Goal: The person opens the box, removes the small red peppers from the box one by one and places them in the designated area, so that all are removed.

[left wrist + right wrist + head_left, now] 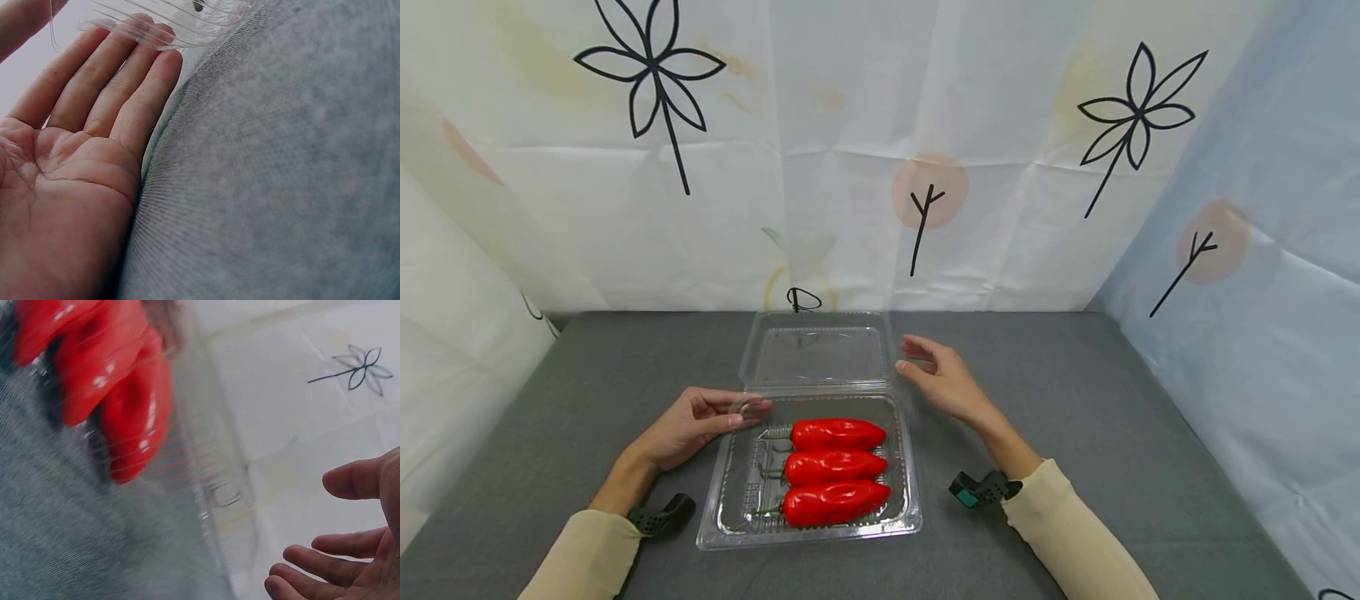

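A clear plastic clamshell container point(808, 540) lies on the grey cloth with its lid point(820, 354) folded back. Three red peppers point(838, 503) with green stems rest side by side in its base. My left hand point(700, 425) holds the back left corner, thumb at the rim and fingers under it. The left wrist view shows the fingers point(106, 81) fairly straight, their tips showing through the ribbed plastic. My right hand point(943, 379) is just right of the lid, fingers spread and loosely bent, with nothing in them; the right wrist view shows its thumb and fingers apart.
Grey cloth point(1060, 400) covers the table. White fabric walls point(842, 108) with printed flowers and trees stand behind and on both sides. Dark straps point(985, 490) sit around both wrists, below beige sleeves.
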Motion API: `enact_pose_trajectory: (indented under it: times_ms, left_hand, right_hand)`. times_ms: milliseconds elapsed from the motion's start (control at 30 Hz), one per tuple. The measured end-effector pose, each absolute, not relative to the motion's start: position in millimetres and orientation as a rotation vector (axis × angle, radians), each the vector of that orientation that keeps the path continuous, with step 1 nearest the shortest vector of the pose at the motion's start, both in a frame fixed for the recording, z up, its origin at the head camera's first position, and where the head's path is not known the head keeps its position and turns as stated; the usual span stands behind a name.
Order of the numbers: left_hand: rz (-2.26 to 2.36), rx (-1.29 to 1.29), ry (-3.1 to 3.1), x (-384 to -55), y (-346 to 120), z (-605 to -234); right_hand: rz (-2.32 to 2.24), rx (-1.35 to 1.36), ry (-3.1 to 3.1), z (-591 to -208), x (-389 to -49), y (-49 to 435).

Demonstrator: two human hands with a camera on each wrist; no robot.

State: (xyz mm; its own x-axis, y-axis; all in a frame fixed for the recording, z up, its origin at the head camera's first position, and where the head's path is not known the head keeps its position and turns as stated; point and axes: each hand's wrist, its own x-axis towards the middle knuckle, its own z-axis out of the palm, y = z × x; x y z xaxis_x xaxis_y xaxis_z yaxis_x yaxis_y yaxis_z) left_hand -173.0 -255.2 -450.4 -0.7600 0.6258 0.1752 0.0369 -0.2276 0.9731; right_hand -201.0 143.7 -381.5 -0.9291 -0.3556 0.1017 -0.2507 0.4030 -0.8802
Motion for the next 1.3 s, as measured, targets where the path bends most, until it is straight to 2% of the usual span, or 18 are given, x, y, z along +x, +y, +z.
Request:
enact_pose_trajectory:
  times_ms: [400, 733, 1300]
  left_hand:
    - [2.041, 0.817, 1.643, -175.0, -256.0, -453.3]
    - [2.03, 0.824, 1.674, -174.6, -255.4, -453.5]
    - [2.019, 0.796, 1.7, -174.0, -255.6, -452.1]
  right_hand:
    - [-1.594, -0.92, 2.452, -358.2, -174.8, 134.4]
    - [-1.49, -1.157, 2.227, -365.4, -148.2, 114.0]
    - [-1.186, -1.199, 2.099, -384.1, -125.8, 104.6]
